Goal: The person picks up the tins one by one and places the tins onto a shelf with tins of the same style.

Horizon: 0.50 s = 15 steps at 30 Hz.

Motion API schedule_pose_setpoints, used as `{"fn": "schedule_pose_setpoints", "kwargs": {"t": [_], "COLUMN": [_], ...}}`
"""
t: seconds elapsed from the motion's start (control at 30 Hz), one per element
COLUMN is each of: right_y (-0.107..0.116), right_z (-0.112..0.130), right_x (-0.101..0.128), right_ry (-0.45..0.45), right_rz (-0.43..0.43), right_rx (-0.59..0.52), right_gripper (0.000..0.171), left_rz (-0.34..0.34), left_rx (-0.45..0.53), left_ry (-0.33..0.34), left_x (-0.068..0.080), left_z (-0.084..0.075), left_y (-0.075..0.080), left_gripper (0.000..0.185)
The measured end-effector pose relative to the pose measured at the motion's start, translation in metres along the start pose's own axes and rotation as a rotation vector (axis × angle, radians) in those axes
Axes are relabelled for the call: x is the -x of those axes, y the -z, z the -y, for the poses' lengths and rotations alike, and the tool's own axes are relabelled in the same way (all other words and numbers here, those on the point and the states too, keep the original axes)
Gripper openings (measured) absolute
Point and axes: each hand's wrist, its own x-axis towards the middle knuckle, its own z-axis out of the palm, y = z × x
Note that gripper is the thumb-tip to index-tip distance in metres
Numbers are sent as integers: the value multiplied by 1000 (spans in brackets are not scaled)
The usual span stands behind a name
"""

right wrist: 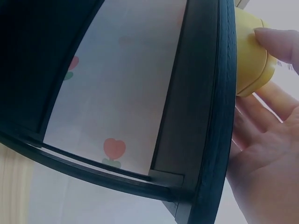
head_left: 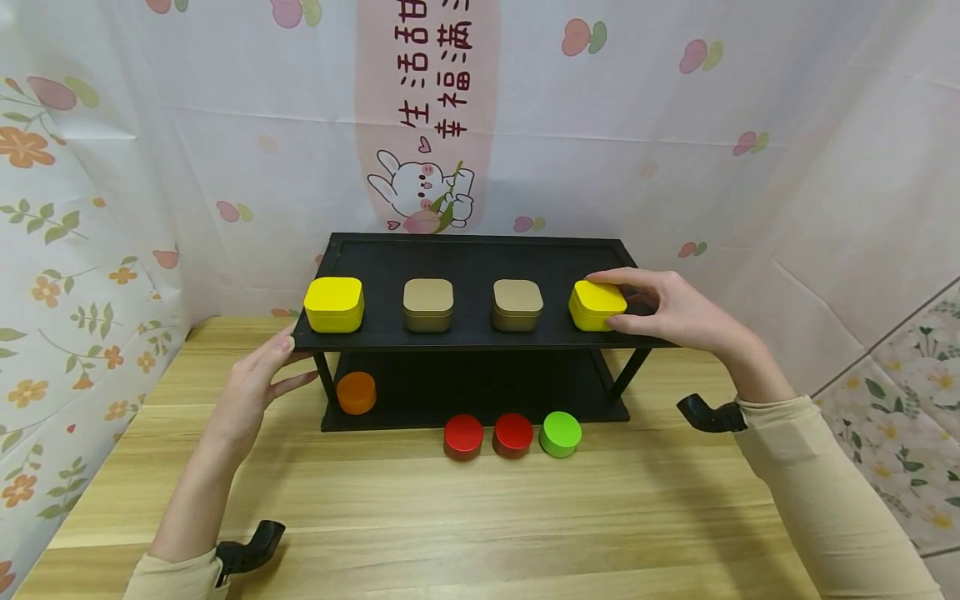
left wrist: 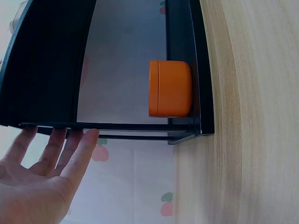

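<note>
A black two-tier shelf (head_left: 472,257) stands on the wooden table. My right hand (head_left: 678,312) pinches a yellow square box with a lid (head_left: 592,315) at the right end of the upper tier, thumb in front and fingers behind. The right wrist view also shows the thumb on this yellow box (right wrist: 250,53). At the shelf's left end, my left hand (head_left: 247,387) touches the side edge of the upper tier with extended fingers, and the left wrist view shows its fingertips (left wrist: 91,135) along that edge. Below them, an orange box (left wrist: 173,88) sits on the lower tier.
Another yellow box (head_left: 333,307) and two tan boxes (head_left: 428,307) (head_left: 517,307) stand along the upper tier. Two red round boxes (head_left: 463,437) (head_left: 513,435) and a green round one (head_left: 560,433) sit on the table before the shelf. Patterned cloth (head_left: 255,167) hangs behind.
</note>
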Motion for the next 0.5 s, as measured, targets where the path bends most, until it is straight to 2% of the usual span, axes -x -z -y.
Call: {"fn": "schedule_pose_setpoints", "kwargs": {"t": [0.5], "right_y": [-1], "right_z": [2], "right_x": [0], "right_ry": [-2], "right_rz": [-2], "right_rx": [28], "right_gripper": [55], "left_rz": [2], "left_rx": [1], "left_ry": [-1], "left_x": [0], "left_z": [1], "left_y": [0], "left_gripper": [50]}}
